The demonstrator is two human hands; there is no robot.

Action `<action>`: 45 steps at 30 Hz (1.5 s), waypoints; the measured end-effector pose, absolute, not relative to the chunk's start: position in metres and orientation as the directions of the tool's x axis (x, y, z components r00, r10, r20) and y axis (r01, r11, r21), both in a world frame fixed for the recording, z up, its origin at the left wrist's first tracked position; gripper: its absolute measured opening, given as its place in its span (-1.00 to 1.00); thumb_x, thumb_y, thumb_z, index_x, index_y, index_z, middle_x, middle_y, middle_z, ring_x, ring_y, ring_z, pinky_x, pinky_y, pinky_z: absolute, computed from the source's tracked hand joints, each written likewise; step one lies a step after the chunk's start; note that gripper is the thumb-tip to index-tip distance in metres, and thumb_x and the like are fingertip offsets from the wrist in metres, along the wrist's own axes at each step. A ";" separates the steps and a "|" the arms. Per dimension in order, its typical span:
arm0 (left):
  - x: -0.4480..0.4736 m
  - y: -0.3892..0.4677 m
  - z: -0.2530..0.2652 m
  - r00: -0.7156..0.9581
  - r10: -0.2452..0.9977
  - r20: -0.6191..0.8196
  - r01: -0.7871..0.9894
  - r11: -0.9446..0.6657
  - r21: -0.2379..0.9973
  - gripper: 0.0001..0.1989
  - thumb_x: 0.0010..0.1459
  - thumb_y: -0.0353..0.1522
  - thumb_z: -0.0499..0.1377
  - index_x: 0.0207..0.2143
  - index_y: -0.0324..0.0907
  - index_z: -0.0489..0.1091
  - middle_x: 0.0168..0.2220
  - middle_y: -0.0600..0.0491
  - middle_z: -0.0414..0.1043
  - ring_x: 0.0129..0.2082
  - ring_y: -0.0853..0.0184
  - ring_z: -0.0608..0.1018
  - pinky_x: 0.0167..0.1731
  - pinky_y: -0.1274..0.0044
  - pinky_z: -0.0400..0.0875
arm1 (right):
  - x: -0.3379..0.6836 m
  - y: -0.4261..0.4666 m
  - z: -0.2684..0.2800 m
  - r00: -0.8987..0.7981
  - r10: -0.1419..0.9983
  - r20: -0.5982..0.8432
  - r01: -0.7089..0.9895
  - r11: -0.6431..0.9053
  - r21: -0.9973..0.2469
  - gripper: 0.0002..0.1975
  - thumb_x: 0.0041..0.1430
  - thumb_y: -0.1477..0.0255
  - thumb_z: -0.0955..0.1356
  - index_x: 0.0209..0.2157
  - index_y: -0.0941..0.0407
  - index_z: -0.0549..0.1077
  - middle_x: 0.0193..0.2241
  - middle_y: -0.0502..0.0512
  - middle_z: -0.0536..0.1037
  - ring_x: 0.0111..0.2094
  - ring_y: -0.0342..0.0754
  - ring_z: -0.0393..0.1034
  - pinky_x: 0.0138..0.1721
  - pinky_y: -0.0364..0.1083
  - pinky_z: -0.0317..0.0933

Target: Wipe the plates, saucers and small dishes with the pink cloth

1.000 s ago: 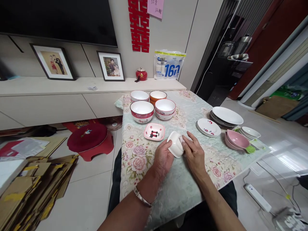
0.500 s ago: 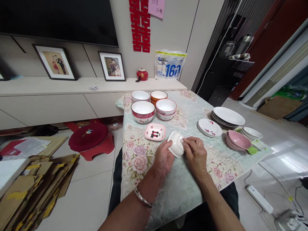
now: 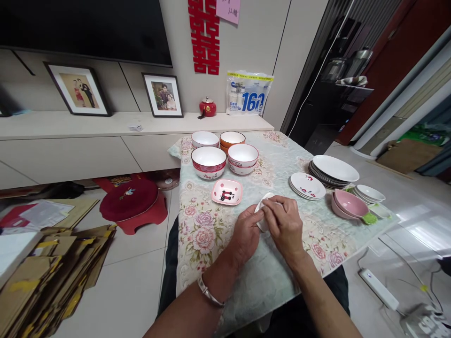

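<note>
A small white dish (image 3: pixel 262 225) is held above the near middle of the table, its plain underside partly showing. My left hand (image 3: pixel 245 230) grips it from the left, the thumb lying over the near side. From the right, my right hand (image 3: pixel 284 225) bends its fingers over the dish and covers most of it. Whether anything else is pinched under those fingers is hidden. Just beyond my left hand, a pink-rimmed rectangular dish (image 3: pixel 227 193) with a cat picture lies face up on the flowered tablecloth (image 3: pixel 204 239).
Stacked bowls (image 3: pixel 208 162) stand at the table's far left. On the right are flowered plates (image 3: pixel 307 186), a stack of larger plates (image 3: pixel 335 168), pink bowls (image 3: pixel 349 205) and small white bowls (image 3: pixel 369 193). A red stool (image 3: pixel 130 202) and flattened cardboard (image 3: pixel 63 272) are on the floor.
My right hand has moved left across the dish and now covers more of it. The dish has shifted slightly right and tilted, with my left hand following.
</note>
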State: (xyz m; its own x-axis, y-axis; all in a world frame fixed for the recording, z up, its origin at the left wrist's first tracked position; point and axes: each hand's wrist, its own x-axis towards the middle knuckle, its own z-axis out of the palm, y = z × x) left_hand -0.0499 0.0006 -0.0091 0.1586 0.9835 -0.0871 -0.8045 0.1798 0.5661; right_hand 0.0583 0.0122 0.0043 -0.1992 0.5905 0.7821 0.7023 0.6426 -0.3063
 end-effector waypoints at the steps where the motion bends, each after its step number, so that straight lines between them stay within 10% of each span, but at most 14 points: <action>1: -0.049 0.000 -0.008 0.166 0.982 -0.085 -0.798 0.185 0.573 -0.75 -0.08 -0.37 0.34 -0.27 -0.22 0.54 -0.35 0.02 0.57 -0.19 0.23 0.55 -0.14 0.47 0.33 | 0.061 0.017 0.006 -0.164 0.613 0.773 0.706 0.620 -0.343 -0.82 0.28 0.47 0.33 -0.14 0.10 0.57 -0.24 0.20 0.50 -0.17 0.05 0.36 -0.12 0.08 0.30; 9: -0.051 -0.001 -0.009 0.152 0.983 -0.106 -0.741 0.184 0.645 -0.75 -0.12 -0.33 0.33 -0.32 -0.24 0.52 -0.41 0.03 0.54 -0.38 0.34 0.47 -0.27 0.51 0.26 | 0.088 0.045 -0.003 0.182 0.945 0.271 0.282 0.214 -0.935 -0.73 0.14 0.21 0.40 -0.25 0.10 0.62 -0.31 0.09 0.60 -0.35 -0.03 0.42 -0.34 -0.07 0.27; 13: -0.051 0.001 -0.011 0.161 0.982 -0.097 -0.721 0.184 0.668 -0.71 -0.19 -0.38 0.34 -0.31 -0.25 0.53 -0.43 0.04 0.53 -0.41 0.36 0.44 -0.29 0.51 0.24 | 0.092 0.047 -0.013 0.164 0.986 0.027 -0.056 0.036 -0.998 -0.63 0.03 0.18 0.44 -0.20 0.14 0.62 -0.34 0.09 0.62 -0.45 -0.08 0.38 -0.45 -0.13 0.20; 20: -0.057 0.001 -0.010 0.230 0.972 -0.041 -0.669 0.189 0.719 -0.60 -0.15 -0.38 0.35 -0.18 -0.29 0.53 -0.38 0.00 0.55 -0.37 0.31 0.48 -0.26 0.48 0.30 | 0.094 0.043 -0.008 0.056 0.954 0.294 0.238 0.273 -0.932 -0.71 0.20 0.24 0.36 -0.17 0.10 0.62 -0.28 0.10 0.61 -0.32 -0.02 0.45 -0.33 -0.08 0.27; 25: -0.058 -0.001 -0.012 0.232 0.972 0.017 -0.646 0.141 0.750 -0.66 -0.04 -0.39 0.34 -0.15 -0.25 0.51 -0.35 0.04 0.53 -0.37 0.37 0.47 -0.26 0.51 0.32 | 0.087 0.032 0.009 -0.183 0.762 0.621 0.486 0.619 -0.617 -0.74 0.31 0.40 0.28 -0.10 0.08 0.58 -0.16 0.15 0.59 -0.10 0.02 0.46 -0.05 0.02 0.31; 31: -0.055 -0.001 -0.010 0.189 0.972 0.139 -0.667 0.023 0.745 -0.79 0.00 -0.41 0.33 -0.24 -0.20 0.51 -0.31 0.07 0.52 -0.27 0.35 0.48 -0.19 0.52 0.31 | 0.068 0.016 0.023 -0.458 0.586 0.669 0.533 0.783 -0.321 -0.77 0.29 0.48 0.31 -0.08 0.07 0.56 -0.05 0.16 0.59 0.07 0.08 0.41 0.12 0.13 0.22; 40: -0.053 -0.002 -0.016 0.183 0.983 -0.010 -0.655 0.130 0.745 -0.70 -0.08 -0.42 0.34 -0.22 -0.25 0.49 -0.37 0.05 0.53 -0.37 0.35 0.47 -0.24 0.50 0.30 | 0.088 0.039 -0.003 0.094 0.921 0.377 0.367 0.320 -0.873 -0.67 0.27 0.21 0.32 -0.13 0.11 0.60 -0.15 0.16 0.63 -0.11 0.10 0.51 -0.05 0.06 0.35; 45: -0.053 0.000 -0.014 0.175 0.984 -0.018 -0.672 0.133 0.729 -0.65 -0.12 -0.39 0.38 -0.22 -0.26 0.49 -0.37 0.03 0.54 -0.37 0.34 0.48 -0.22 0.48 0.31 | 0.086 0.032 -0.006 0.160 0.921 0.356 0.371 0.278 -0.886 -0.65 0.27 0.20 0.32 -0.08 0.11 0.59 -0.11 0.18 0.63 -0.07 0.13 0.50 -0.01 0.11 0.34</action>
